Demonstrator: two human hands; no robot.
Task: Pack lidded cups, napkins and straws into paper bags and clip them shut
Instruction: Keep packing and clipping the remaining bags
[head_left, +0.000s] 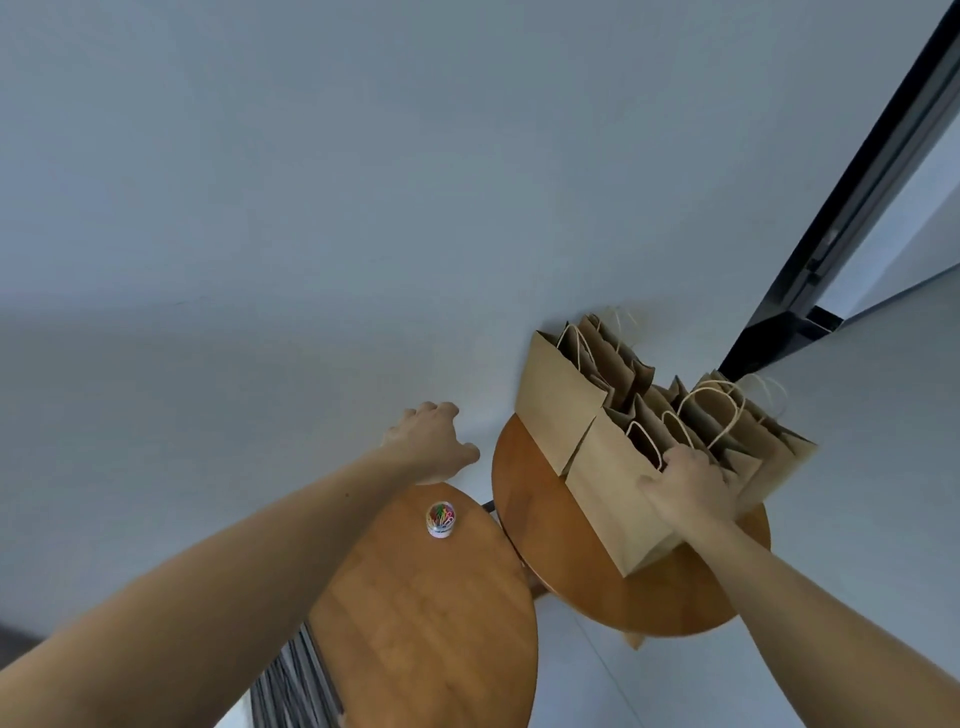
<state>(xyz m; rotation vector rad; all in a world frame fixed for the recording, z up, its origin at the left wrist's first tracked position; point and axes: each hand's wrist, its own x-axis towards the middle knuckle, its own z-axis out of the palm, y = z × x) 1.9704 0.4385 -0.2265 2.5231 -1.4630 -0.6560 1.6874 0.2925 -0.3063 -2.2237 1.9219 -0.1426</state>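
right hand grip clutching paper bag rim; left hand grip loose, fingertips hidden

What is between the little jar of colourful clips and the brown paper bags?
In the head view, only bare wood and a narrow gap: the jar of clips stands on one round table, and the paper bags on another round table.

Two round wooden tabletops are seen in the lower half of the frame: a nearer table at lower centre and a second table just right of it, their rims almost touching. A pale wall fills the upper frame. A dark door frame runs diagonally at upper right. Striped fabric is glimpsed at the bottom edge.
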